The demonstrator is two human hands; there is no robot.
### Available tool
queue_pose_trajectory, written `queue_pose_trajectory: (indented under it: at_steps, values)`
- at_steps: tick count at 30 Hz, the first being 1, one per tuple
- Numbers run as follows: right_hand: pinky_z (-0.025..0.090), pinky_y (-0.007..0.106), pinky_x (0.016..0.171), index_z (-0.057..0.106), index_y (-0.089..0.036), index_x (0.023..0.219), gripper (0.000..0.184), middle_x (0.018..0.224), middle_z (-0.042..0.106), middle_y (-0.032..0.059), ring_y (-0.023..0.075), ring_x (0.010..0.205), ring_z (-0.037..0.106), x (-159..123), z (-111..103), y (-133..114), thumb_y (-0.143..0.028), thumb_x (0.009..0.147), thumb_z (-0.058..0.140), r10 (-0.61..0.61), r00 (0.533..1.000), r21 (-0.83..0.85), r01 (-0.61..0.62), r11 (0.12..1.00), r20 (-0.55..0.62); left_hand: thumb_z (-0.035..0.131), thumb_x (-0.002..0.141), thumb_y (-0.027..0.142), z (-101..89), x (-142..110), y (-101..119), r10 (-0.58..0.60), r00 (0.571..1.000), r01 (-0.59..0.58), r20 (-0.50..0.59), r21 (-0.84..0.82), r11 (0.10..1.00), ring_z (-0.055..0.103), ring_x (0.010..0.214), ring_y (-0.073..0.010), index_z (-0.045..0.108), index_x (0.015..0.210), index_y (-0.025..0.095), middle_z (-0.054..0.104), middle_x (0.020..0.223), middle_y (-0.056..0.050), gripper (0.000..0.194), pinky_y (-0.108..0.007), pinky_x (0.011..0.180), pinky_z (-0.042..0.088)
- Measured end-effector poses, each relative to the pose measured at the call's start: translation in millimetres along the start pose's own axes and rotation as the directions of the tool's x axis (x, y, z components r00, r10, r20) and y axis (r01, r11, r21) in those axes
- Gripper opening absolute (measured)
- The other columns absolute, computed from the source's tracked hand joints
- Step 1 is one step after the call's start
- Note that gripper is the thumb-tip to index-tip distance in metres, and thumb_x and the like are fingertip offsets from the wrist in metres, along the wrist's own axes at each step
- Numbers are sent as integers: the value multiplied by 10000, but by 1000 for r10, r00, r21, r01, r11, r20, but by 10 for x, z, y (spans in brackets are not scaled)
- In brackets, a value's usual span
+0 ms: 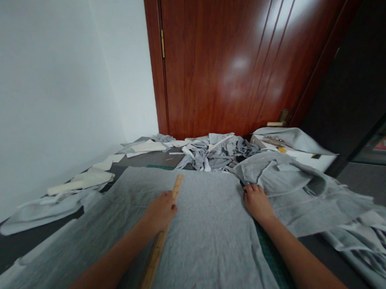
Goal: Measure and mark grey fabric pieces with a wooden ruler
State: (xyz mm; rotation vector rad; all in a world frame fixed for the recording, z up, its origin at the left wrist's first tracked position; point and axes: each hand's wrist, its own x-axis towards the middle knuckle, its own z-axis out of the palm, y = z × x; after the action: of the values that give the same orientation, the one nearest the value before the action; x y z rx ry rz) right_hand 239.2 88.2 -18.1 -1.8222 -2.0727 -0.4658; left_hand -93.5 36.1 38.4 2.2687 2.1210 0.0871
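A wide sheet of grey fabric (207,232) lies spread over the table, with some wrinkles towards me. On it a wooden ruler (155,260) runs lengthwise, slightly slanted. My left hand (161,210) is closed around the ruler's upper half. My right hand (256,203) is at the sheet's far right edge, beside a heap of grey fabric pieces (295,185). Its fingers are curled down, and whatever is in them is hidden. A green cutting mat (267,249) shows from under the sheet along its right side.
Fabric scraps (208,152) are heaped at the back against the wooden door (214,67). Cream pattern pieces (89,177) and folded grey cloth (51,210) lie along the left wall. A white box (316,158) stands back right, more cut fabric (363,246) front right.
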Motion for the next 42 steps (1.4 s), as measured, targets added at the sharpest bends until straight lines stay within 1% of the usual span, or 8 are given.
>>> queue_pose_trajectory:
  at_steps: [15,20,24,27,29,32,37,42]
  values:
    - [387,363,871,634,-103,1004,262,997,623,146,271,952,525,8,21,19,-129,861,415,1,1000,3,-1,1000,18,464,862,202,-8,-2,-6,12,1000,-12,6,5,1000,653,871,-223,529,1039,124,642,1013,-135,204,-298,708,446]
    - [397,318,885,630,-133,990,271,990,637,119,226,956,558,16,25,102,-103,851,399,39,999,129,-40,991,13,391,932,318,-9,9,-30,26,1000,-26,-6,13,1000,646,872,-230,534,1033,136,647,987,-117,253,-316,719,455]
    - [417,283,845,638,-154,935,218,963,643,95,204,916,585,19,-9,199,-136,814,457,72,997,217,-78,973,34,351,945,292,18,62,-111,51,994,-47,-94,43,998,598,980,-221,546,1045,150,611,1051,-120,261,-323,819,448]
    - [430,278,813,645,-155,905,197,916,649,83,195,868,597,26,-24,268,-178,810,475,44,997,262,-57,963,56,356,937,262,72,124,-192,111,978,-108,-179,23,994,533,1095,-211,541,1110,163,579,1136,-112,271,-334,929,415]
    - [436,272,803,646,-158,895,192,895,651,72,185,848,600,33,-18,314,-196,809,477,13,997,299,-35,954,73,344,939,245,130,166,-235,187,957,-197,-219,-20,980,484,1174,-192,518,1187,173,556,1226,-100,312,-337,1007,369]
    - [445,267,788,644,-162,893,193,902,647,68,178,833,603,44,6,381,-200,816,471,-29,995,335,-5,942,97,305,951,234,240,217,-269,300,929,-318,-218,-57,946,400,1283,-175,456,1309,152,486,1373,-98,397,-349,1093,283]
    - [443,270,814,644,-156,890,196,909,647,76,180,852,600,46,43,451,-166,831,456,-130,985,350,84,933,111,282,961,257,341,259,-291,302,942,-313,-149,-60,948,351,1339,-179,437,1362,170,445,1435,-86,439,-394,1111,251]
    - [430,300,879,655,-148,977,234,979,650,101,196,918,592,35,54,423,-210,875,454,-132,987,306,99,947,87,285,946,221,305,289,-342,313,939,-326,-143,-74,942,385,1316,-154,486,1328,196,477,1414,-58,432,-370,1104,277]
